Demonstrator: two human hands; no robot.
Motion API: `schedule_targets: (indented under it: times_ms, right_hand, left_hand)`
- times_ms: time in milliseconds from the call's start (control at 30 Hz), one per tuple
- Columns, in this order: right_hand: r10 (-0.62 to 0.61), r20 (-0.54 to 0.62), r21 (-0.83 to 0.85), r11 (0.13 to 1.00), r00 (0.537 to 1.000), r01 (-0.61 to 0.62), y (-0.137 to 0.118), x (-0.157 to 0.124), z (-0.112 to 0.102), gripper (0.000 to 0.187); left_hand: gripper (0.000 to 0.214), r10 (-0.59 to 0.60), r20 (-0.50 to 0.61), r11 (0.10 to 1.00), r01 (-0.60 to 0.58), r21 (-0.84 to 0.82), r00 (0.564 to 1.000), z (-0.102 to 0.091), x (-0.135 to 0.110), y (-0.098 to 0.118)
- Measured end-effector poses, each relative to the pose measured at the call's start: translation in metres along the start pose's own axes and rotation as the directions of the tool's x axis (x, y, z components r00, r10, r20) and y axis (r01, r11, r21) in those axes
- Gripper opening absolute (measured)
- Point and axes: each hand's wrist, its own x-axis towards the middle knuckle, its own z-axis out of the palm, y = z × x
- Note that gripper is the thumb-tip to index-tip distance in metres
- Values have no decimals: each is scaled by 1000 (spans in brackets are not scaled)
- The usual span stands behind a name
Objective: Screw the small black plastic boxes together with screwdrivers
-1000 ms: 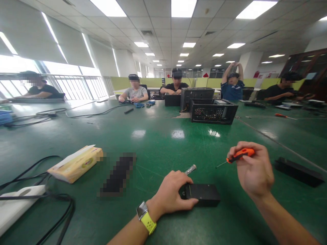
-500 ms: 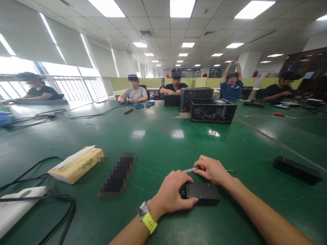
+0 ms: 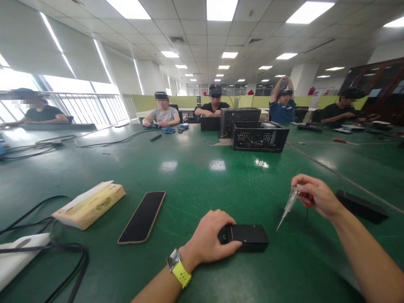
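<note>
On open green table (image 3: pixel 195 176), left hand (image 3: pixel 210 237) grips the black box (image 3: pixel 249 236); right hand (image 3: pixel 317 198) holds a screwdriver (image 3: pixel 288 206) aloft.

A wide green table (image 3: pixel 189 168) under ceiling light panels (image 3: pixel 222 8), bright windows (image 3: pixel 78 86) at left.

No text, brand or number can be read. The yellow cardboard tissue box (image 3: pixel 90 206), at eight o'clock on the green table (image 3: pixel 202 176), bears a green printed mark too blurred to read.
</note>
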Motion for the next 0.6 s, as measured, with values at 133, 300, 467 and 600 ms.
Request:
schedule_targets:
  times_ms: [133,300,467,600]
  right_hand:
    - [-2,77,-113,994,997,11,-1,0,9,11]
    - [4,100,-146,989,995,11,-1,0,7,9]
    - [17,120,-155,988,993,1,2,0,-1,12]
    - [34,147,-187,982,989,-6,2,0,0,14]
  left_hand:
    - [30,-1,0,1000,1,-5,1000,0,0,0]
    - [29,-1,-4,1000,1,-7,1000,0,0,0]
    - [29,-3,-3,1000,3,-5,1000,1,0,-1]
    - [28,2,-5,1000,-2,-7,1000,0,0,0]
